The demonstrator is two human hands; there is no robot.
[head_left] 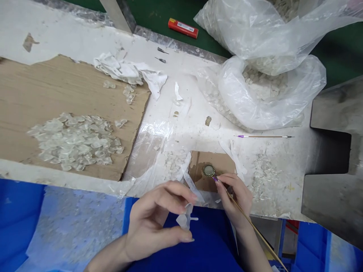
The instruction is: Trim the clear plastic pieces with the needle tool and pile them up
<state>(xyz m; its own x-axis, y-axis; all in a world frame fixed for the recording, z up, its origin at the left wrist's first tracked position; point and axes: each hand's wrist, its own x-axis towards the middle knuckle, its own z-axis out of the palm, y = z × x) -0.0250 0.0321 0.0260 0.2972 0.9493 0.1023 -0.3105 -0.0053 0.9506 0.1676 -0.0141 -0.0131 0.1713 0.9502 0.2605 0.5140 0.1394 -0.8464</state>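
My right hand [235,200] is the nearest one to the work; its fingers [230,179] are closed on a thin wooden stick [255,228] with a small purple tip [215,178], and they are not open at all. The stick's long axis goes from low right up to upper left, so the tip points to a round metal bezel [208,171] with a pale, shiny centre; the tip sits at the lower right edge of the bezel, touching it or very near, I cannot tell which. The bezel is round, so it has no long axis; it lies flat on a small cardboard piece [224,162], just ahead of my right fingertips and a little to the left. My left hand [153,223] is farther from it; its thumb and fingers [176,192] are partly closed, and they hold a small clear plastic piece [185,218] between them. Blue plastic bins [19,211] stand below the edge of a white-crusted worktable [176,128]; on this table there are pale chips [172,164], a cardboard sheet [42,94] with a heap of clear chips [75,141], a second stick [263,136], a white cloth [127,70] and plastic bags of chips [263,94]; farther away, a red lighter [183,28] lies on the green floor [340,49].
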